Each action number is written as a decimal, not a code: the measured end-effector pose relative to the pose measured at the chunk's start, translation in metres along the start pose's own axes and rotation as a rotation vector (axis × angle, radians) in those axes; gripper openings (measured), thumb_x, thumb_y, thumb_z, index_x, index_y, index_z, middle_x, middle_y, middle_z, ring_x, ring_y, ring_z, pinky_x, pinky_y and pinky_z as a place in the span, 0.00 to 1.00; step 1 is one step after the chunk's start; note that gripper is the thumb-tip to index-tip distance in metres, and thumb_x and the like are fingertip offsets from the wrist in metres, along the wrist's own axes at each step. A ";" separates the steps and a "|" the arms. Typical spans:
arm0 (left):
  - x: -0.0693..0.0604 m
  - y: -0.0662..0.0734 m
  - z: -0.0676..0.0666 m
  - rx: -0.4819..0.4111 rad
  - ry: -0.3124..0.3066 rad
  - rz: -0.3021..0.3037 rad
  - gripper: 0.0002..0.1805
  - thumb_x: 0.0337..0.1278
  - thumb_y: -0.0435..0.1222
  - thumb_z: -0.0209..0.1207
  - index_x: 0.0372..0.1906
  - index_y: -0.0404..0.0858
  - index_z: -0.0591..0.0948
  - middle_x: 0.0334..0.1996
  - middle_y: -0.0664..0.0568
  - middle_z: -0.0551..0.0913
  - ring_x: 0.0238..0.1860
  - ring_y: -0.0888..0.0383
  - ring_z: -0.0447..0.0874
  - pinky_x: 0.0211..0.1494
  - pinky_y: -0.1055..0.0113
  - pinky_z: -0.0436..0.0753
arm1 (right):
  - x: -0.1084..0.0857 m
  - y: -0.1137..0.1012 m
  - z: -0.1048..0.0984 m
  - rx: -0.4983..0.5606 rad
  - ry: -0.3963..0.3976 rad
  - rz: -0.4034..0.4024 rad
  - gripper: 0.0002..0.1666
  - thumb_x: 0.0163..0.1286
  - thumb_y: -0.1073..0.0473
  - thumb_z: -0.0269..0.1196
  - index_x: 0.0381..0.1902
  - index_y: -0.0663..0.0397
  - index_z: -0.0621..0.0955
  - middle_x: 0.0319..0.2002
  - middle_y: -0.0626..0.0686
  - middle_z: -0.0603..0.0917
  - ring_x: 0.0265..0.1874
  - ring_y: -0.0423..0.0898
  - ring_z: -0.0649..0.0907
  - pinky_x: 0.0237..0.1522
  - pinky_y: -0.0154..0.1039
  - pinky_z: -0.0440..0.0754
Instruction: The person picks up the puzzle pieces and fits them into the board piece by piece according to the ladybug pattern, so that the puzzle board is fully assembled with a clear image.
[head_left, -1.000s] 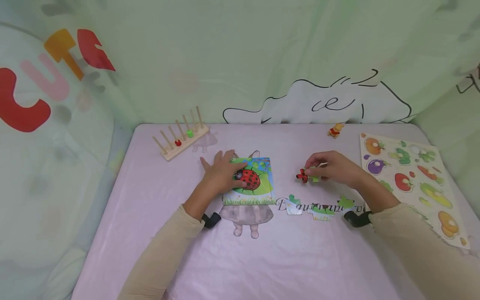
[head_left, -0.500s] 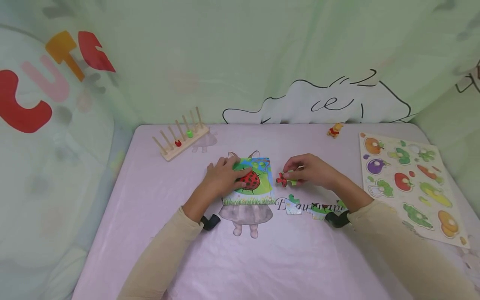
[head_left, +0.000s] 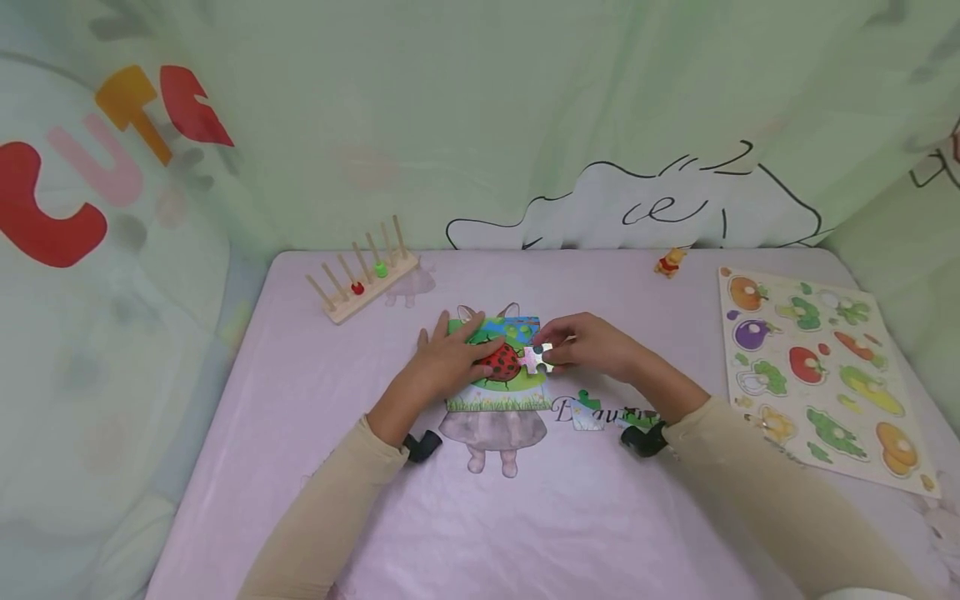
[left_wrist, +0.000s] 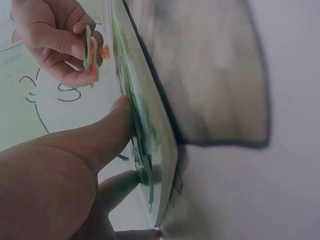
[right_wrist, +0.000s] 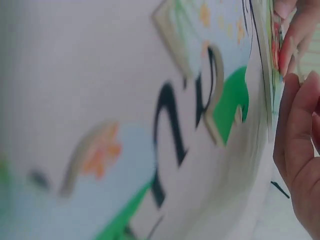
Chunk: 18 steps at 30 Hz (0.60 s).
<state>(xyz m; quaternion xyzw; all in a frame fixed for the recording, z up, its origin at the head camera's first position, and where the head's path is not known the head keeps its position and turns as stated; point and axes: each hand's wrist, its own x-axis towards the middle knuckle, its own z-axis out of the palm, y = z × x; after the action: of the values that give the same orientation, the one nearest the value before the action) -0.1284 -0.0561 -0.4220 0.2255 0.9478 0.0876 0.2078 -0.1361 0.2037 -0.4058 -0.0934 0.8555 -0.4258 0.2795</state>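
Right grip pinches a piece between thumb and fingers, over the right edge of the ladybug puzzle. In the left wrist view piece looks clear of puzzle, so not placed yet. Green and red show on it there; head view gives only a pale face, print can't be read. Left grip holds nothing, fingers spread over the puzzle's left part, thumb resting on it, probably steadying.

Progress: puzzle lies flat just left of the right grip, ladybug picture looks mostly whole from above. Left wrist view shows a thin raised layer near the left fingers, likely pieces already laid; count can't be told, left grip covers part. Left to do, judging by the layout: piece in hand, plus at least two loose ones on the desk. First loose piece sits near the right grip, on its near side; second loose piece lies further right, partly hidden by the black wrist mount. More may be hidden under that arm, can't tell. Looks like late-middle stage.
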 end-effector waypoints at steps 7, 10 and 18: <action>0.002 0.001 -0.001 -0.005 -0.034 -0.055 0.30 0.73 0.60 0.49 0.76 0.74 0.60 0.84 0.64 0.41 0.82 0.30 0.34 0.67 0.17 0.50 | 0.007 -0.005 0.007 -0.014 0.051 0.074 0.15 0.68 0.60 0.68 0.51 0.57 0.84 0.35 0.54 0.81 0.27 0.45 0.84 0.38 0.37 0.81; 0.001 0.002 -0.001 -0.009 -0.044 -0.060 0.30 0.72 0.60 0.50 0.76 0.74 0.60 0.84 0.64 0.41 0.82 0.30 0.33 0.65 0.16 0.50 | 0.009 -0.005 0.010 -0.009 0.070 0.101 0.16 0.67 0.60 0.70 0.50 0.59 0.84 0.34 0.53 0.82 0.26 0.44 0.83 0.36 0.36 0.80; 0.000 0.003 -0.003 -0.012 -0.047 -0.068 0.30 0.72 0.59 0.51 0.76 0.74 0.60 0.84 0.64 0.41 0.82 0.31 0.33 0.65 0.15 0.51 | 0.012 -0.004 0.012 -0.033 0.111 0.133 0.17 0.65 0.58 0.73 0.49 0.58 0.85 0.33 0.51 0.83 0.26 0.43 0.82 0.36 0.36 0.78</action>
<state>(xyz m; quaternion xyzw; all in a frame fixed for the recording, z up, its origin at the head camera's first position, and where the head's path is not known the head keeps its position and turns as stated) -0.1288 -0.0534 -0.4186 0.1940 0.9492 0.0809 0.2342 -0.1393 0.1881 -0.4133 -0.0172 0.8808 -0.3969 0.2575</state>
